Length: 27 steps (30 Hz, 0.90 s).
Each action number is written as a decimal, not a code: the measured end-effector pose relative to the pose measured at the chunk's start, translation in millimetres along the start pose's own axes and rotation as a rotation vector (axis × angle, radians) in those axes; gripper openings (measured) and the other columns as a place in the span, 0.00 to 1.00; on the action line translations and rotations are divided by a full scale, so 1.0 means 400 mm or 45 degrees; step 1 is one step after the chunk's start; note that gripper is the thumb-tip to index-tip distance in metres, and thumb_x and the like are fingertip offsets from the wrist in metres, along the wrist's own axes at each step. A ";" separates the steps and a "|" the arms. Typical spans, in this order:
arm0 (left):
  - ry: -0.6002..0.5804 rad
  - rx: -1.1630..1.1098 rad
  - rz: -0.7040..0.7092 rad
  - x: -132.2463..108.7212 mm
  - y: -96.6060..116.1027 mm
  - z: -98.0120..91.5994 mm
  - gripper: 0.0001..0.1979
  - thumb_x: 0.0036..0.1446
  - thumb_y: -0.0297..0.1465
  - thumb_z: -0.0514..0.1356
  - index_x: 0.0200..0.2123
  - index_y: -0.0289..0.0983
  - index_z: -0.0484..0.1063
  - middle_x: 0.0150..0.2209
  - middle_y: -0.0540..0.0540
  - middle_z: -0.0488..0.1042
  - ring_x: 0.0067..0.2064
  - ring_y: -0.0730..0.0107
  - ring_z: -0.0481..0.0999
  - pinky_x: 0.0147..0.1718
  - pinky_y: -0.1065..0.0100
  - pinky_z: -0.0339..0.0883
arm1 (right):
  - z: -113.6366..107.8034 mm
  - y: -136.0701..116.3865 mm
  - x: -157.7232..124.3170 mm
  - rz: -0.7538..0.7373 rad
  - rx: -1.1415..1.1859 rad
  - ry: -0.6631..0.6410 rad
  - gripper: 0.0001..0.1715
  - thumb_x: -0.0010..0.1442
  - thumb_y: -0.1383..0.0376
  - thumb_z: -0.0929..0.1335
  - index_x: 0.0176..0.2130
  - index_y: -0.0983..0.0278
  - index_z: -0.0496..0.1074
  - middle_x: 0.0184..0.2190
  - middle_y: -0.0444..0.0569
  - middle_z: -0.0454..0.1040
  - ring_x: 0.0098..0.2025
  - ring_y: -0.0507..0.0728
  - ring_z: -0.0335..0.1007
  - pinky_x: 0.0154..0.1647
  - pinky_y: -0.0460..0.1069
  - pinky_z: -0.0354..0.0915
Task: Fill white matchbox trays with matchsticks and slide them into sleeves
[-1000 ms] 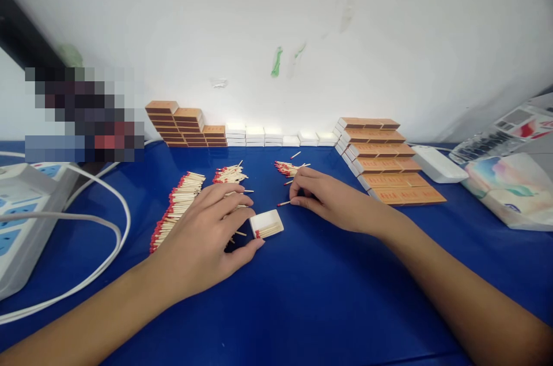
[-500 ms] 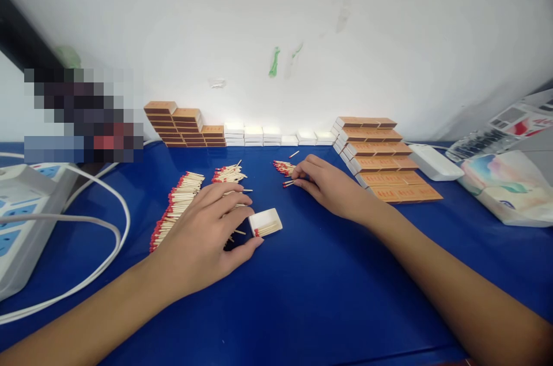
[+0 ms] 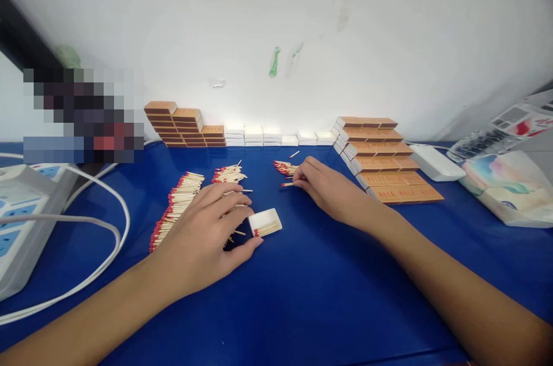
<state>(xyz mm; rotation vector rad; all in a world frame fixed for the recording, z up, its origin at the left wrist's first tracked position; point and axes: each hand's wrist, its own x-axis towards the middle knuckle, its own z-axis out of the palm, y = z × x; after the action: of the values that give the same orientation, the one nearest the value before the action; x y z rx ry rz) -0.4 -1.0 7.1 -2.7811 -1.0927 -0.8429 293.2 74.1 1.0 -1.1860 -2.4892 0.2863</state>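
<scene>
A small white matchbox tray [image 3: 264, 219] lies on the blue table, with a few red-tipped matches along its near side. The thumb and index finger of my left hand [image 3: 211, 233] grip the tray's left end. Just right of a small heap of matches [image 3: 284, 168], my right hand [image 3: 322, 184] pinches a match [image 3: 288, 184], its red head pointing left. Under and beyond my left hand, a long row of matches [image 3: 184, 196] and another pile [image 3: 228, 174] are partly covered.
Brown matchboxes [image 3: 173, 124] and white trays [image 3: 263, 135] are stacked along the wall. More matchboxes [image 3: 389, 173] rise in steps at right, beside a white device [image 3: 436, 162] and a tissue pack [image 3: 505, 187]. A power strip [image 3: 26, 222] with white cables occupies the left.
My right hand has shifted slightly down. Two match heads showed by its fingertips before; a single match shows there now. My left hand and the tray stay put.
</scene>
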 end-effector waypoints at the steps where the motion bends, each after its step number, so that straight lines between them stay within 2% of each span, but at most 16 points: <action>1: 0.001 0.007 -0.002 0.000 -0.001 0.001 0.10 0.67 0.36 0.66 0.47 0.38 0.78 0.50 0.41 0.82 0.60 0.50 0.75 0.62 0.45 0.71 | -0.004 -0.016 -0.002 0.000 0.018 0.004 0.10 0.78 0.63 0.59 0.45 0.61 0.67 0.45 0.54 0.71 0.45 0.61 0.73 0.49 0.57 0.70; 5: 0.013 0.041 -0.019 0.001 -0.001 0.002 0.11 0.67 0.36 0.66 0.49 0.38 0.78 0.50 0.41 0.82 0.60 0.49 0.75 0.61 0.45 0.71 | -0.013 -0.096 -0.013 -0.024 0.064 -0.033 0.09 0.77 0.66 0.59 0.45 0.60 0.67 0.47 0.54 0.72 0.44 0.60 0.74 0.47 0.56 0.71; 8: 0.013 0.033 -0.025 0.002 0.001 0.002 0.12 0.67 0.37 0.66 0.49 0.38 0.78 0.50 0.41 0.82 0.60 0.49 0.75 0.61 0.45 0.72 | 0.002 -0.143 -0.020 -0.112 0.019 -0.049 0.06 0.76 0.68 0.62 0.45 0.60 0.68 0.46 0.53 0.74 0.43 0.60 0.74 0.42 0.54 0.70; 11: 0.015 0.017 -0.020 0.001 0.001 0.001 0.11 0.66 0.37 0.66 0.48 0.37 0.78 0.50 0.41 0.82 0.60 0.49 0.75 0.61 0.46 0.72 | 0.021 -0.167 -0.023 -0.180 -0.053 -0.054 0.07 0.75 0.70 0.62 0.44 0.60 0.68 0.44 0.52 0.74 0.40 0.59 0.74 0.39 0.53 0.69; 14: 0.006 0.006 -0.009 -0.001 -0.002 0.001 0.11 0.66 0.36 0.66 0.47 0.37 0.78 0.50 0.41 0.82 0.60 0.50 0.75 0.61 0.46 0.72 | 0.017 -0.169 -0.022 -0.176 -0.054 -0.082 0.04 0.74 0.69 0.64 0.46 0.61 0.69 0.45 0.53 0.74 0.39 0.58 0.74 0.38 0.53 0.69; 18: 0.011 0.006 -0.001 -0.001 -0.005 0.003 0.11 0.66 0.36 0.67 0.48 0.37 0.78 0.50 0.42 0.82 0.60 0.50 0.75 0.61 0.46 0.72 | -0.015 -0.114 -0.013 -0.081 0.009 0.043 0.06 0.75 0.64 0.64 0.50 0.61 0.70 0.49 0.54 0.75 0.43 0.59 0.76 0.43 0.54 0.69; 21: 0.028 -0.002 0.008 0.001 -0.006 0.004 0.11 0.66 0.36 0.67 0.48 0.38 0.78 0.50 0.42 0.82 0.60 0.51 0.76 0.62 0.47 0.72 | -0.028 -0.033 -0.005 0.043 -0.076 0.178 0.06 0.74 0.63 0.65 0.47 0.61 0.72 0.45 0.53 0.75 0.41 0.59 0.74 0.43 0.55 0.68; 24: 0.037 -0.004 0.014 0.001 -0.008 0.002 0.10 0.66 0.36 0.66 0.47 0.37 0.78 0.49 0.41 0.82 0.59 0.51 0.76 0.62 0.47 0.72 | -0.022 0.032 0.000 0.096 -0.059 0.147 0.07 0.73 0.61 0.67 0.46 0.60 0.74 0.42 0.51 0.72 0.37 0.58 0.71 0.40 0.54 0.67; 27: 0.045 0.009 0.012 0.000 -0.010 -0.001 0.12 0.66 0.37 0.66 0.48 0.36 0.78 0.49 0.41 0.82 0.59 0.51 0.76 0.62 0.47 0.72 | -0.008 0.053 0.003 0.078 -0.024 0.084 0.08 0.73 0.61 0.66 0.47 0.60 0.75 0.42 0.50 0.71 0.36 0.56 0.70 0.39 0.53 0.66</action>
<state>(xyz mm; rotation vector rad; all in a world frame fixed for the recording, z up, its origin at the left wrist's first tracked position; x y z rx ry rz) -3.2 2.0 7.1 -2.7524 -1.0739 -0.8824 308.6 88.5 -3.0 -1.2604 -2.4070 0.2362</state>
